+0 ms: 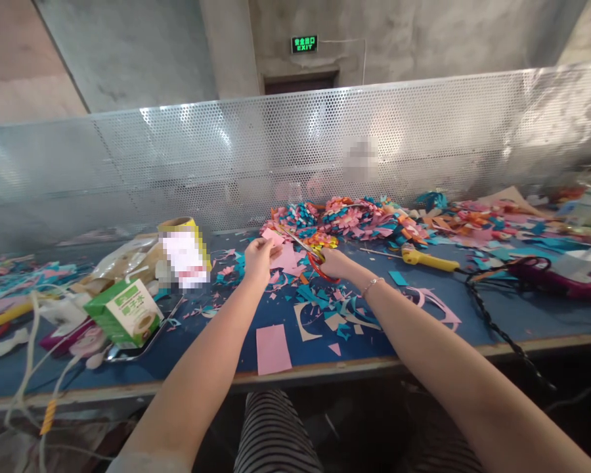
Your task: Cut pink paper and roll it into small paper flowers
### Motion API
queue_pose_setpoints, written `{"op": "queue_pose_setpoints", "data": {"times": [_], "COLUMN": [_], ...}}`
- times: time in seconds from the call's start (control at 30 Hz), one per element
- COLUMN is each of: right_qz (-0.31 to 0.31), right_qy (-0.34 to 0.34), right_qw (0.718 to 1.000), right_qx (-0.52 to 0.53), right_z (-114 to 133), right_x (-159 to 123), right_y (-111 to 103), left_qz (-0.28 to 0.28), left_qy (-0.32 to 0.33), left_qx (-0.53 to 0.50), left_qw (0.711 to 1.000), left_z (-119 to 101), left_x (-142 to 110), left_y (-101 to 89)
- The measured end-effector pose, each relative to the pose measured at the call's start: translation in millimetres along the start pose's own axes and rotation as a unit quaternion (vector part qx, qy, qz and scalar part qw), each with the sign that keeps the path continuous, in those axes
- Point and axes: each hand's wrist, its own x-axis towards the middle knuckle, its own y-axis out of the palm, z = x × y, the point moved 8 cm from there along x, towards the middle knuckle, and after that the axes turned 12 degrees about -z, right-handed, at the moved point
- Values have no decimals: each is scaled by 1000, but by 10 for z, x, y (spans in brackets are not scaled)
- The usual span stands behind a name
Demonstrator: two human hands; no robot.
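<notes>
My left hand [259, 259] pinches a small piece of pink paper [270, 236] above the table. In my right hand [333, 264] are scissors [317, 264] with red handles, their blades pointing up and left toward the pink paper. Whether the blades touch the paper, I cannot tell. Just beneath both hands lie larger pink paper pieces [289, 259] and many blue and pink scraps [315, 297]. A flat pink rectangle of paper [272, 349] rests at the table's front edge, with a cream cut-out sheet [305, 323] to its right.
Pink, blue and orange paper flowers [347, 215] are heaped against the perforated metal screen [177, 151]. To the right lies a yellow-handled tool [428, 259] beside a dark cable [492, 322]. At left stand a green-and-white carton [125, 312], a yellow roll [203, 246] and white cables [27, 368].
</notes>
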Motion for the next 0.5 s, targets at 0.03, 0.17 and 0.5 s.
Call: {"op": "queue_pose_setpoints", "data": {"times": [0.03, 0.17, 0.5], "right_qz": [2, 1, 78], "right_qy": [17, 23, -4], "right_qw": [1000, 991, 923], "right_qx": [9, 130, 377], "right_z": [18, 132, 293], "right_x": [-14, -59, -119], "right_y": [-12, -30, 156], "left_qz": [3, 9, -9], "left_qy": [-4, -9, -9], "left_qx": [-11, -22, 4], "left_qw": [1000, 1000, 1000], "left_z": [-6, -33, -69], "left_x": [-7, -43, -65], "left_y": [5, 25, 24]}}
